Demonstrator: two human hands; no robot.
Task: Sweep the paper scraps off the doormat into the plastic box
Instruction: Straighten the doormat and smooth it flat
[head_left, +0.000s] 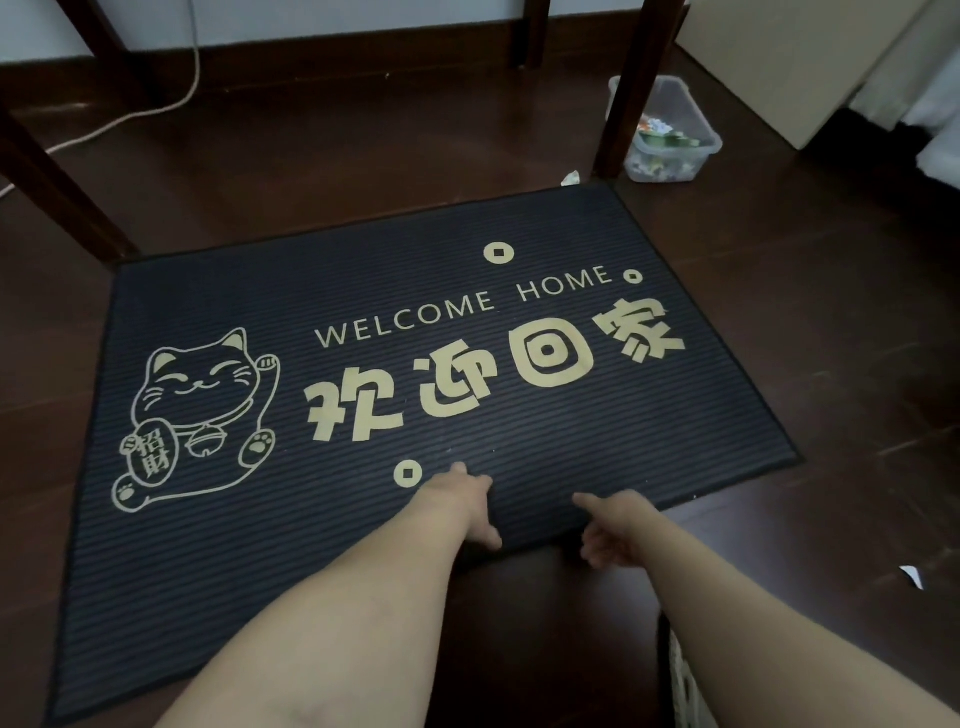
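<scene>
The dark doormat (363, 519), printed in gold with a cat and "WELCOME HOME", lies on the brown floor, and I see no scraps on it. My left hand (465, 501) and my right hand (610, 527) are side by side at its near edge. Each has its thumb on top of the mat and its fingers curled at the edge, gripping it. The clear plastic box (701, 124) stands at the back right beyond the mat's far corner, partly behind a table leg, with coloured paper scraps (657, 132) inside.
One paper scrap (570, 178) lies on the floor by the mat's far right corner and another (912, 576) on the floor at the right. Dark table legs (631, 88) stand behind the mat. A white cable (130, 111) runs along the floor at the back left.
</scene>
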